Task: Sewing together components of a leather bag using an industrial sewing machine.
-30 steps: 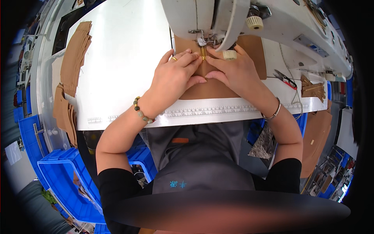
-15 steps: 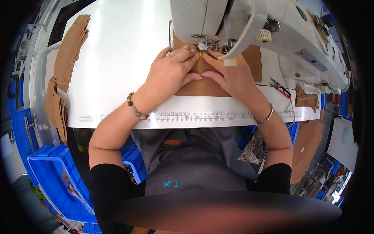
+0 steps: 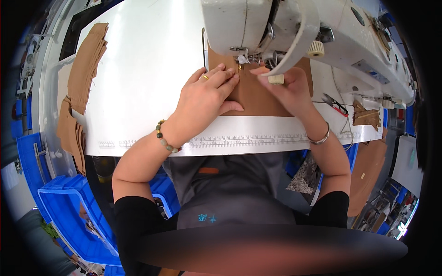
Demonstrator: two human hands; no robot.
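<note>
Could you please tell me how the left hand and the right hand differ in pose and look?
The left hand lies palm down on the brown panel; the right hand has bent fingers.
The left hand is unobstructed; the right hand is partly behind a cream knob.
The left hand has a beaded bracelet at its wrist; the right hand, a metal bangle.
Both are ungloved, near the sewing machine.

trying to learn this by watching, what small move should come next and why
Perhaps lay the right hand flat on the brown piece, right of the small gold-coloured part: the left hand is spread over the left side, while the right has its fingers bunched near the sewing machine; whether they touch the piece, I cannot tell.
</note>
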